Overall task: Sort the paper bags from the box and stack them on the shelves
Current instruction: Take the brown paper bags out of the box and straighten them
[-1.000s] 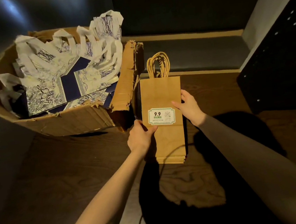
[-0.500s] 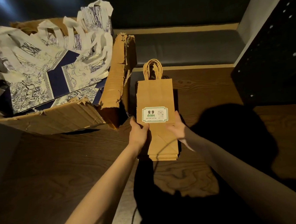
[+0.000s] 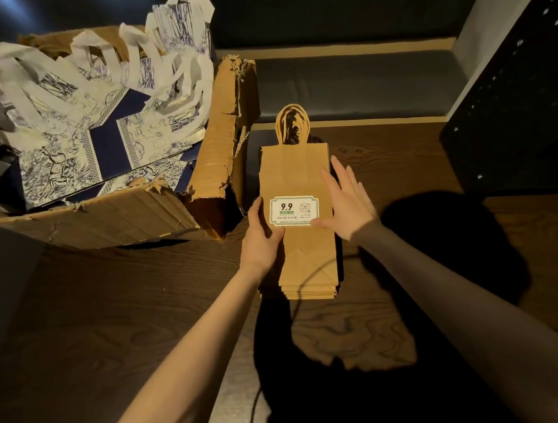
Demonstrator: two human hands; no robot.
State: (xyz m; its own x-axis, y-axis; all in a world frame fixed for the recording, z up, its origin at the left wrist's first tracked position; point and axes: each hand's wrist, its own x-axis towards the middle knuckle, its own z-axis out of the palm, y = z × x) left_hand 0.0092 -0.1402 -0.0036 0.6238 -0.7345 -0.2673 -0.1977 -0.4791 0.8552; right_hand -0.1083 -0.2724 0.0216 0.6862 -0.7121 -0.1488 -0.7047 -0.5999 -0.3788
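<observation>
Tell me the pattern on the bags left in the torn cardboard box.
White paper bags with blue line drawings and navy bands, head view.

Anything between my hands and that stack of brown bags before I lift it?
Nothing visible. The left hand already grips the stack of brown bags at its left edge, and the right hand rests open on its right side. The torn cardboard box sits apart, to the left.

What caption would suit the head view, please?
Both hands square a stack of brown paper bags beside a torn cardboard box.
</observation>
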